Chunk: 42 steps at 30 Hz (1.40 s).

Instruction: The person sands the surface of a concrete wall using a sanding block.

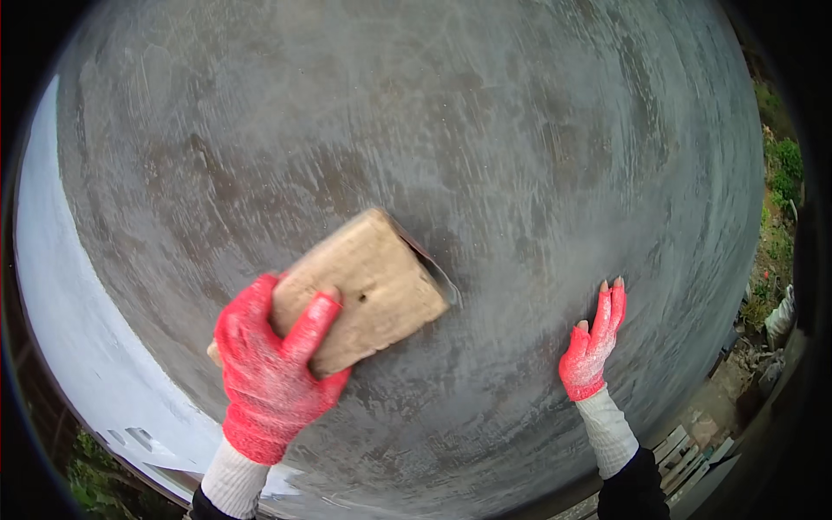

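A grey plastered wall, streaked with darker patches, fills most of the view. My left hand, in a red-coated fingerless-tip glove with a white cuff, grips a tan, worn block with a small hole in its face. A thin, dark sheet or plate edge shows along the block's upper right side, against the wall. At the right, my right hand, in a matching glove with bare fingertips, rests against the wall with fingers pointing up and holds nothing visible. The underside of the block is hidden.
A pale, whitish surface borders the grey plaster at the left. Green plants and rough ground lie beyond the wall's right edge. Stacked boards or slats and a whitish sack are at the lower right.
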Each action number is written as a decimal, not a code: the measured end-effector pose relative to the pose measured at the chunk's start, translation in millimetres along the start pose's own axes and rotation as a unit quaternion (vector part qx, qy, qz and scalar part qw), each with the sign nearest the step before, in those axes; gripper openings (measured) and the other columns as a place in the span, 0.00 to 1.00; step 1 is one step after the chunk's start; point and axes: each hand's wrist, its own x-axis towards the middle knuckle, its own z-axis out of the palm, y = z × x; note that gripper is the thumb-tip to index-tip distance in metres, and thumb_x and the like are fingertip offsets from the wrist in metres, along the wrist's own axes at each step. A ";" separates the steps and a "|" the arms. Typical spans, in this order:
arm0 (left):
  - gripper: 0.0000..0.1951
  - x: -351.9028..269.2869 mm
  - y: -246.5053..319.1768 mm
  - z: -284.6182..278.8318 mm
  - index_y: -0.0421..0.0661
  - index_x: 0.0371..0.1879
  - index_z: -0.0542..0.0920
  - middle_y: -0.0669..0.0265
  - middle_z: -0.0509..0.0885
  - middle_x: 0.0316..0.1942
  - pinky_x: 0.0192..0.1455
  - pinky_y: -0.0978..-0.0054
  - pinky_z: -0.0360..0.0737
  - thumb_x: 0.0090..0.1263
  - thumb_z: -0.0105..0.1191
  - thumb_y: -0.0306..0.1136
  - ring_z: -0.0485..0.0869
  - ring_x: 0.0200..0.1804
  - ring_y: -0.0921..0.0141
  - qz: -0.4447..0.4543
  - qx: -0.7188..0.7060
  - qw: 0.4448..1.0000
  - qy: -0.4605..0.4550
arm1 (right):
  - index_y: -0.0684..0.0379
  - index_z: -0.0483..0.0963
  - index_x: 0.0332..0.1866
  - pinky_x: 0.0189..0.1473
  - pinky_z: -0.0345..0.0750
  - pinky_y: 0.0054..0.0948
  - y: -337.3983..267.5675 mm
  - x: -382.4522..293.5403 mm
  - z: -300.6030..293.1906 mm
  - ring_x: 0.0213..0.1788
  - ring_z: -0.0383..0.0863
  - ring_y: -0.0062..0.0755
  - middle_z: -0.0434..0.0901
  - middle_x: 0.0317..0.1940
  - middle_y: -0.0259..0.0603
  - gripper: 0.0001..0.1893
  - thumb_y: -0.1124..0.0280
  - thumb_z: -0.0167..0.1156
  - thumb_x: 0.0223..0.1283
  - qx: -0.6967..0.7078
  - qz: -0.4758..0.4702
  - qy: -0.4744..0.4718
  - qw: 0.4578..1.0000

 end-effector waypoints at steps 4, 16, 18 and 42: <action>0.42 69.8 -99.9 -44.1 0.57 0.74 0.61 0.49 0.66 0.64 0.67 0.58 0.69 0.60 0.66 0.46 0.71 0.65 0.52 -0.270 0.085 0.946 0.158 | 0.72 0.56 0.71 0.74 0.48 0.58 -7.7 -1.4 3.2 0.75 0.50 0.64 0.53 0.73 0.61 0.30 0.67 0.46 0.67 0.023 -0.019 -0.002 1.000; 0.49 -48.7 111.4 71.9 0.71 0.70 0.67 0.57 0.71 0.56 0.54 0.55 0.75 0.39 0.70 0.40 0.72 0.55 0.58 0.264 0.016 0.963 -0.058 | 0.72 0.52 0.73 0.73 0.49 0.59 0.9 -14.1 -12.6 0.75 0.48 0.66 0.50 0.74 0.62 0.36 0.69 0.54 0.62 0.119 -0.024 -0.031 0.992; 0.48 -36.5 94.9 59.4 0.70 0.68 0.69 0.58 0.72 0.56 0.55 0.54 0.74 0.37 0.71 0.39 0.73 0.55 0.57 0.221 -0.031 0.973 -0.067 | 0.67 0.49 0.75 0.72 0.49 0.61 8.5 -15.1 -35.1 0.75 0.49 0.66 0.48 0.75 0.60 0.46 0.63 0.65 0.54 0.129 -0.073 -0.019 0.989; 0.28 -168.4 26.4 -19.7 0.40 0.62 0.70 0.41 0.67 0.64 0.64 0.45 0.66 0.62 0.54 0.37 0.68 0.63 0.42 -0.029 -0.223 0.972 0.072 | 0.54 0.51 0.77 0.62 0.67 0.44 -92.2 13.9 -16.4 0.64 0.65 0.53 0.60 0.65 0.54 0.56 0.59 0.76 0.39 -0.063 -0.050 -0.032 0.996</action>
